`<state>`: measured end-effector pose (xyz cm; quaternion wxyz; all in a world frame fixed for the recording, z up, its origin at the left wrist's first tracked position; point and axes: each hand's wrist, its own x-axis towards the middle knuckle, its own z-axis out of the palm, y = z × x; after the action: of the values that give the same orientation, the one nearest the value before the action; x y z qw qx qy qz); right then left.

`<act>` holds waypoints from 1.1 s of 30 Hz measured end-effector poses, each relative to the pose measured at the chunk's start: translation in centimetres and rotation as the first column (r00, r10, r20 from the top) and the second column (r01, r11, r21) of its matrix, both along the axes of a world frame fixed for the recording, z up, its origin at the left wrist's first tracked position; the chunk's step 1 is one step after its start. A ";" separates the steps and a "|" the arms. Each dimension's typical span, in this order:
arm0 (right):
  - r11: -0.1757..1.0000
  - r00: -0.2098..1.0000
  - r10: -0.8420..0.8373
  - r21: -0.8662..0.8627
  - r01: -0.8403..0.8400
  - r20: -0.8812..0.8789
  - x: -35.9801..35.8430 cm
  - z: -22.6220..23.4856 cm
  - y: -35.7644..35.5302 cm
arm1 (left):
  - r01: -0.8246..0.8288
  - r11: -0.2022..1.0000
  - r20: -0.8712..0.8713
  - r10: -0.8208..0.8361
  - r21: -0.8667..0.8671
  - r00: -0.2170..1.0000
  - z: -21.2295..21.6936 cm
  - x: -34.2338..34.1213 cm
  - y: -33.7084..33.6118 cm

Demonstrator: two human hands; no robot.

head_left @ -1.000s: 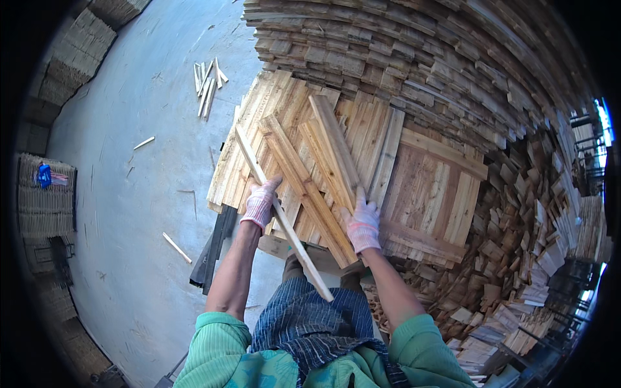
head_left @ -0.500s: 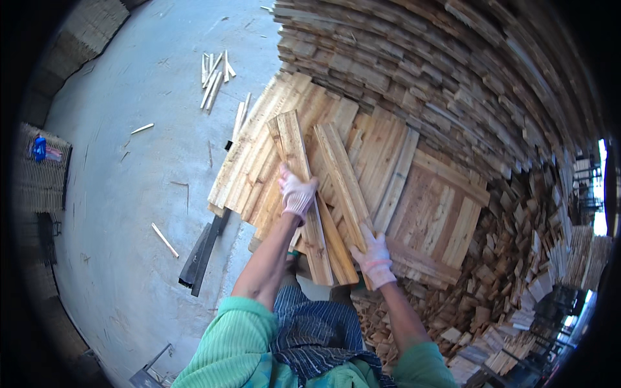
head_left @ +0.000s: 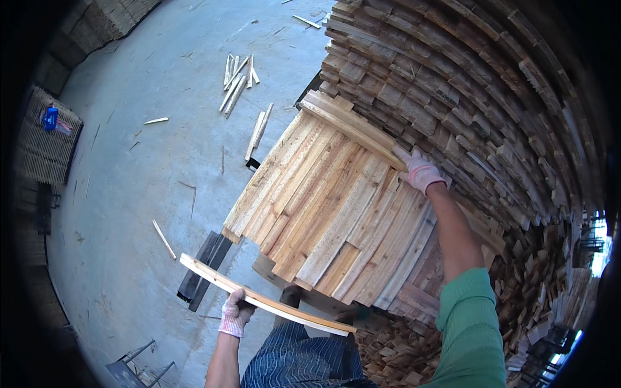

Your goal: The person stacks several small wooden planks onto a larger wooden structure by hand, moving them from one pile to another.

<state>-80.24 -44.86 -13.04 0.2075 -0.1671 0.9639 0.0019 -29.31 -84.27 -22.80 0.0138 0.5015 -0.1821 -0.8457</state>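
My left hand (head_left: 237, 313), in a pale knit glove, is closed around narrow wooden boards (head_left: 272, 305) held crosswise in front of my body. They look like two boards pressed together. My right hand (head_left: 422, 171), gloved too, reaches to the far side of a layer of planks (head_left: 323, 200) laid side by side. Its fingers grip the near end of a wooden board (head_left: 352, 128) that lies across the ends of those planks. That board rests along the layer's far edge, next to a tall wall of stacked wood.
The tall stack of rough boards (head_left: 414, 77) rises at the far right. Loose wood pieces (head_left: 401, 355) are heaped at the lower right. Wood strips (head_left: 239, 81) lie scattered on the grey floor (head_left: 129, 213). Dark metal beams (head_left: 204, 271) stick out from under the planks at left.
My hands have moved apart: the left went down and left with boards, the right up and to the far edge. A board now lies across there, and the plank layer shows uncovered.
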 end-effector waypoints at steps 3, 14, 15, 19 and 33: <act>0.999 0.998 -0.027 0.036 0.025 0.060 -0.5 -2.2 -1.5 | -0.073 0.997 0.052 0.071 0.023 0.996 -4.8 -0.5 0.4; 0.999 0.998 0.038 -0.009 -0.037 0.048 -2.2 -2.0 -1.5 | -0.054 0.995 0.002 0.054 0.079 0.999 -2.0 -10.0 5.8; 0.999 0.998 0.046 -0.012 -0.045 0.033 -2.0 -2.7 -0.9 | -0.037 0.997 -0.001 0.037 0.071 0.999 -0.8 -9.7 6.1; 0.999 0.992 0.004 0.037 -0.008 0.127 -2.4 -2.1 0.4 | -0.041 0.982 0.082 0.026 0.182 0.996 1.7 -7.5 6.6; 0.887 0.512 0.220 -0.389 0.249 0.830 33.8 4.1 -5.1 | 0.017 0.984 -0.260 0.030 0.175 0.965 8.5 -11.7 10.9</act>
<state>-46.46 -49.99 -8.96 0.6100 -0.1817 0.7056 -0.3116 -40.97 -73.42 -14.29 -0.0036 0.3853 -0.1019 -0.9171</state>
